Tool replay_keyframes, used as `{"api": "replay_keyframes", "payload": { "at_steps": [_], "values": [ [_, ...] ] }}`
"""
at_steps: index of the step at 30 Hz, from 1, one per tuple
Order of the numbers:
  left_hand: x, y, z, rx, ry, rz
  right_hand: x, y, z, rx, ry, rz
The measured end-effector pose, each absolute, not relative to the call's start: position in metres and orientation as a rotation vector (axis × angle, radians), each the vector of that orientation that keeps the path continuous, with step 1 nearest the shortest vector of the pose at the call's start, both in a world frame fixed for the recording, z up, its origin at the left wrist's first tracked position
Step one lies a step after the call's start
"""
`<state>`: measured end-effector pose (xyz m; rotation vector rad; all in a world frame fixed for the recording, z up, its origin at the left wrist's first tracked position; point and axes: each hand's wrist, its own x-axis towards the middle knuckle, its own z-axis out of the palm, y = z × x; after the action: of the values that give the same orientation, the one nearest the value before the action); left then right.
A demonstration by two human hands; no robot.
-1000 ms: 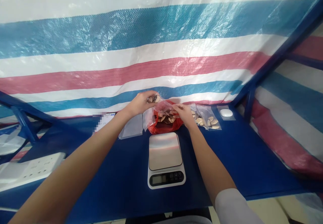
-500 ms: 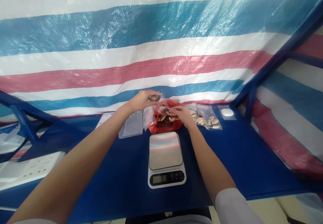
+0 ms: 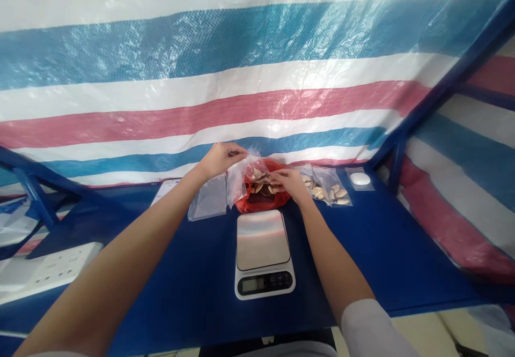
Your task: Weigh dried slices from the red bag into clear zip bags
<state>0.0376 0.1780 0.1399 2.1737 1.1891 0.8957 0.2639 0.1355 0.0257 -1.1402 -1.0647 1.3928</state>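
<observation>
My left hand (image 3: 223, 160) pinches the upper edge of a clear plastic bag (image 3: 254, 160), its thumb and fingers closed. Inside that bag lie several tan, dark-edged pieces that look like dried mushroom slices (image 3: 258, 175). My right hand (image 3: 290, 181) closes on the bag's right side, with its fingertips partly hidden among the pieces. Below both hands sits an open red plastic bag (image 3: 263, 205) with more slices in it. A white kitchen scale (image 3: 263, 242) with a bare metal plate stands just in front.
Flat clear bags (image 3: 209, 199) lie to the left, beside a white printed sheet (image 3: 164, 190). Filled clear bags of slices (image 3: 333, 192) are at the right, near a white oval object (image 3: 360, 178). A power strip (image 3: 60, 266) sits at the left; striped sheeting (image 3: 241, 99) hangs behind.
The dark piece by my left fingers has gone from there, and pieces now show lower in the clear bag. My left hand has shifted slightly left; my right hand has barely moved.
</observation>
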Motion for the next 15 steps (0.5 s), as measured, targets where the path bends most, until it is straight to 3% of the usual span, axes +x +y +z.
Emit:
{"api": "replay_keyframes", "payload": {
  "at_steps": [15],
  "values": [
    [0.0362, 0.1758, 0.1428, 2.22, 1.218, 0.91, 0.2655, 0.1373, 0.0294, -1.152, -1.055, 1.337]
  ]
}}
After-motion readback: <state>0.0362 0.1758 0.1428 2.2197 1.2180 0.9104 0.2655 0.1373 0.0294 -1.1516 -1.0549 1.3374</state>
